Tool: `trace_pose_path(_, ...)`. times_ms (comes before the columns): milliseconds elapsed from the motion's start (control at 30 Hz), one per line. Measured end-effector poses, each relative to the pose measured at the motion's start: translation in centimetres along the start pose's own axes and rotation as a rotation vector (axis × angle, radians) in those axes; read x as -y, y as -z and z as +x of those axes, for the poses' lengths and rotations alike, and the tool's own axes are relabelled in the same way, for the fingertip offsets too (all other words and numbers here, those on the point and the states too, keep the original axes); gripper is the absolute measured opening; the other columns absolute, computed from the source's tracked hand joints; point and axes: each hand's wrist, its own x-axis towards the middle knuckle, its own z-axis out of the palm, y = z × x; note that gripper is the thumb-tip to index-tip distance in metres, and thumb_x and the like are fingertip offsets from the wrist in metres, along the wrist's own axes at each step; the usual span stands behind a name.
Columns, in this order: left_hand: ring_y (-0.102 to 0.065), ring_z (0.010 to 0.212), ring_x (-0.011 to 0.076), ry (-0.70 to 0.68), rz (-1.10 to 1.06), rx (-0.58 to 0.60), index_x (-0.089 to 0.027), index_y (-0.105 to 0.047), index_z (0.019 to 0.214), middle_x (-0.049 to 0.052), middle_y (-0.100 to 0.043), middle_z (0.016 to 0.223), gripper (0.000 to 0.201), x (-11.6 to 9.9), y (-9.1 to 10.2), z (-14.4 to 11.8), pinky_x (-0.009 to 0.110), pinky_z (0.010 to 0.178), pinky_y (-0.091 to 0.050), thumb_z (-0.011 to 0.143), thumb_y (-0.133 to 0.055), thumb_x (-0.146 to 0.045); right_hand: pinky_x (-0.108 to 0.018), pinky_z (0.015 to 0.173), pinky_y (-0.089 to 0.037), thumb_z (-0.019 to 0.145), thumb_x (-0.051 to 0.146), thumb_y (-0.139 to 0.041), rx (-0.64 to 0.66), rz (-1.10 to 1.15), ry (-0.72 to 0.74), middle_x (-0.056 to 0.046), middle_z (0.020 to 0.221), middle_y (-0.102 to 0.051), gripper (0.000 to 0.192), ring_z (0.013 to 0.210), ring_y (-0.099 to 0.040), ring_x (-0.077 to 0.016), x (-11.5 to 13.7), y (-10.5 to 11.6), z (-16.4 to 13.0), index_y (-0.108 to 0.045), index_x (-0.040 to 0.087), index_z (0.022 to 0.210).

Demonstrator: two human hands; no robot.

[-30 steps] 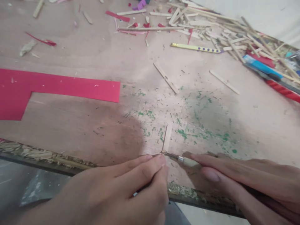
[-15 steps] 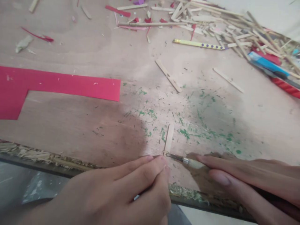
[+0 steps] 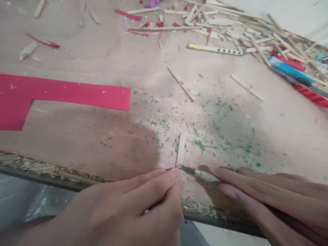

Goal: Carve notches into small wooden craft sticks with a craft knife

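Tool (image 3: pixel 197 173) now nearer left hand (image 3: pixel 134 206)

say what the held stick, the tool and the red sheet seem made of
Stick: likely bare wood, matt and pale tan. Tool: shank probably metal, dark with shiny collar; pale, smooth-looking handle could be wood or plastic. Red sheet: seemingly matt paper or thin card, lying flat with crisp edges.

A craft workspace is indicated; whether it is housed in a home or workshop cannot be determined. Beyond the hands (image 3: pixel 135 201) (image 3: pixel 276 194), a worktop (image 3: pixel 102 61) is littered with wood sticks (image 3: pixel 221 22) and red scraps (image 3: pixel 128 15). Green flecks (image 3: pixel 200 145) are scattered just ahead; the near edge (image 3: pixel 30 164) is frayed.
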Motion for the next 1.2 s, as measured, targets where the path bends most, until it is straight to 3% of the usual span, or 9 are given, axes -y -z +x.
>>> trace_pose_path(133,-0.065,0.137,0.0165,0.017,-0.039,-0.009,-0.011,-0.078,0.121,0.004,-0.078,0.128,0.039,0.1,0.2,0.1,0.027,0.128,-0.047,0.112,-0.04,-0.009,-0.035,0.062,-0.073,0.089,0.043,-0.08,-0.027,-0.008,-0.001,0.001,0.1,-0.087,0.03,0.091,-0.085,-0.0325,0.6,-0.4,0.7,-0.085,0.045,0.119)
trace_pose_path(267,-0.064,0.139,0.0173,-0.013,-0.021,0.013,-0.011,-0.078,0.122,0.004,-0.078,0.13,0.038,0.3,0.1,0.1,0.028,0.131,-0.042,0.113,-0.041,-0.01,-0.036,0.065,-0.074,0.09,0.038,-0.079,-0.025,0.002,-0.03,0.002,0.1,-0.087,0.03,0.089,-0.085,-0.0318,-0.3,0.3,-0.5,-0.085,0.043,0.119)
trace_pose_path(433,-0.066,0.136,0.0157,0.038,-0.028,-0.037,-0.008,-0.077,0.123,0.005,-0.078,0.13,0.038,0.1,-0.2,-0.1,0.026,0.132,-0.041,0.114,-0.041,-0.012,-0.027,0.081,-0.072,0.096,0.022,-0.072,0.056,0.016,-0.062,0.009,0.114,-0.085,0.034,0.088,-0.085,-0.0214,-1.9,1.3,-2.0,-0.082,0.043,0.121)
trace_pose_path(633,-0.066,0.137,0.0194,-0.024,0.017,-0.035,-0.009,-0.077,0.121,0.004,-0.078,0.128,0.037,0.1,-0.4,0.0,0.03,0.132,-0.043,0.114,-0.041,-0.011,-0.014,0.08,-0.066,0.1,0.019,-0.068,0.098,0.033,-0.002,0.013,0.118,-0.084,0.035,0.091,-0.084,-0.0133,-1.3,1.2,-1.4,-0.078,0.043,0.123)
trace_pose_path(767,-0.065,0.138,0.0175,0.013,0.003,-0.013,-0.01,-0.076,0.122,0.004,-0.078,0.131,0.039,0.0,-0.4,0.0,0.028,0.132,-0.042,0.115,-0.039,-0.013,-0.017,0.069,-0.069,0.106,0.029,-0.063,0.094,0.058,-0.002,0.011,0.117,-0.084,0.028,0.088,-0.084,-0.0163,-0.9,0.7,-0.9,-0.078,0.044,0.124)
trace_pose_path(933,-0.062,0.141,0.0134,0.07,-0.041,0.001,-0.012,-0.076,0.124,0.003,-0.077,0.135,0.039,0.0,-0.2,0.0,0.022,0.132,-0.039,0.114,-0.038,-0.012,-0.019,0.062,-0.068,0.11,0.026,-0.058,0.122,0.111,0.066,0.014,0.117,-0.084,0.04,0.09,-0.084,-0.0155,-0.7,0.5,-0.4,-0.067,0.05,0.141)
trace_pose_path(1100,-0.069,0.132,0.0118,0.07,-0.059,0.024,-0.016,-0.078,0.109,0.001,-0.081,0.125,0.038,0.3,0.1,0.4,0.02,0.131,-0.039,0.114,-0.041,-0.011,-0.009,0.077,-0.066,0.103,0.025,-0.062,0.037,0.001,0.071,0.017,0.115,-0.082,0.027,0.087,-0.083,-0.0117,-0.9,1.2,-0.3,-0.076,0.042,0.118)
trace_pose_path(1200,-0.07,0.13,0.0091,0.125,-0.095,-0.012,-0.012,-0.076,0.12,0.001,-0.08,0.126,0.03,0.1,0.4,0.7,0.014,0.126,-0.042,0.114,-0.046,-0.016,-0.013,0.08,-0.067,0.102,0.025,-0.064,0.073,-0.012,0.061,0.016,0.118,-0.082,0.029,0.088,-0.084,-0.0134,-1.4,1.6,-1.0,-0.078,0.043,0.12)
